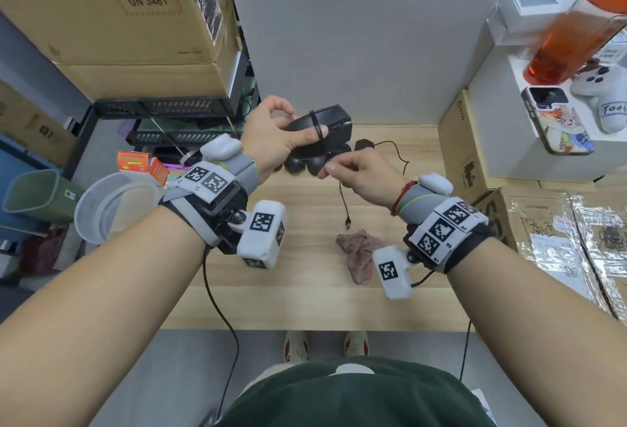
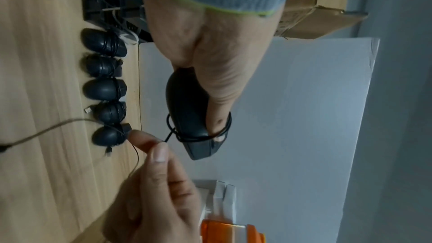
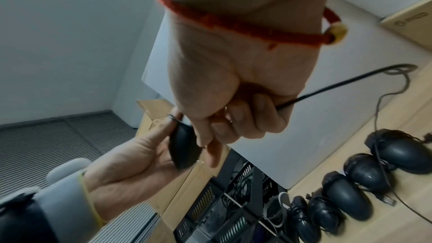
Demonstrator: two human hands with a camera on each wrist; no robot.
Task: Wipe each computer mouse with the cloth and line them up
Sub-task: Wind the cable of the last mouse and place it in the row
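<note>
My left hand [image 1: 293, 128] holds a black mouse [image 1: 334, 124] in the air above the back of the wooden table [image 1: 288, 294]. Its cable is looped around the mouse body and over my thumb [image 2: 218, 117]. My right hand [image 1: 330, 167] pinches that cable [image 1: 344, 202] just below the mouse, and the USB plug [image 1: 348, 223] dangles over the table. Several black mice [image 2: 105, 88] with wound cables lie in a row along the table's back edge. A crumpled pinkish cloth [image 1: 361, 255] lies on the table under my right wrist, untouched.
Cardboard boxes [image 1: 118, 19] sit on a black rack [image 1: 163, 109] at the left. At the right stand a cardboard box [image 1: 464, 148], a white box with a phone [image 1: 556, 121] and an orange bottle [image 1: 576, 29]. Foil packages [image 1: 576, 240] lie at the right, a plastic tub [image 1: 112, 206] at the left.
</note>
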